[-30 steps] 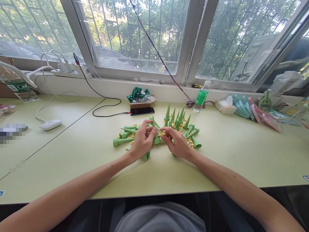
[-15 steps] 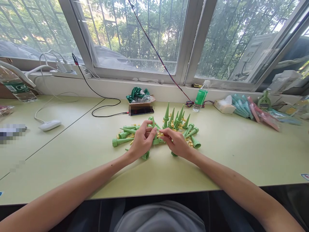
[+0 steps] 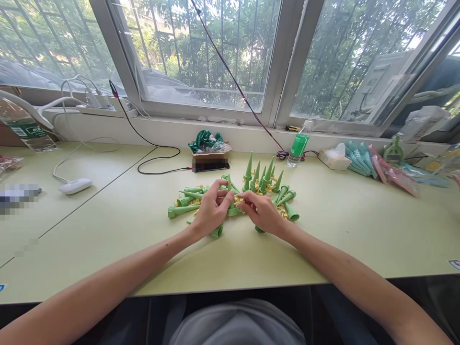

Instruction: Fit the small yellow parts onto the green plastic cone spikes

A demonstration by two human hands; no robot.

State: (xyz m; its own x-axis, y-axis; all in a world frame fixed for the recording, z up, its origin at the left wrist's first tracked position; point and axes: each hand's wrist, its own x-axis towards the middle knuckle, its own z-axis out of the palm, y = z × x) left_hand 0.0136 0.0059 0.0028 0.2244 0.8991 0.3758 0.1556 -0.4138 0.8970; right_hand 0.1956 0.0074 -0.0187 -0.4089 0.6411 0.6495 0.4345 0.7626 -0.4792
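My left hand [image 3: 214,205] is closed round an upright green plastic watering spike [image 3: 231,207], its tip pointing up between thumb and fingers. Against the spike's right side, my right hand [image 3: 259,206] pinches a small yellow valve piece [image 3: 240,201], partly hidden by the fingers. Behind the hands several green spikes [image 3: 266,178] stand upright with yellow parts at their bases. More spikes lie on their sides to the left [image 3: 181,210] and to the right [image 3: 291,211]. Small yellow pieces lie among them, partly covered.
A phone [image 3: 211,166] with a black cable lies before a small cardboard box [image 3: 212,154]. A water bottle [image 3: 298,144], a tissue box [image 3: 334,157] and packaged teal and pink items stand along the window side. A white mouse-shaped device [image 3: 75,186] is at left.
Both hands keep nearly the same place at the upright spike. The right fingers have shifted slightly around the yellow piece. The whole view has moved very little.
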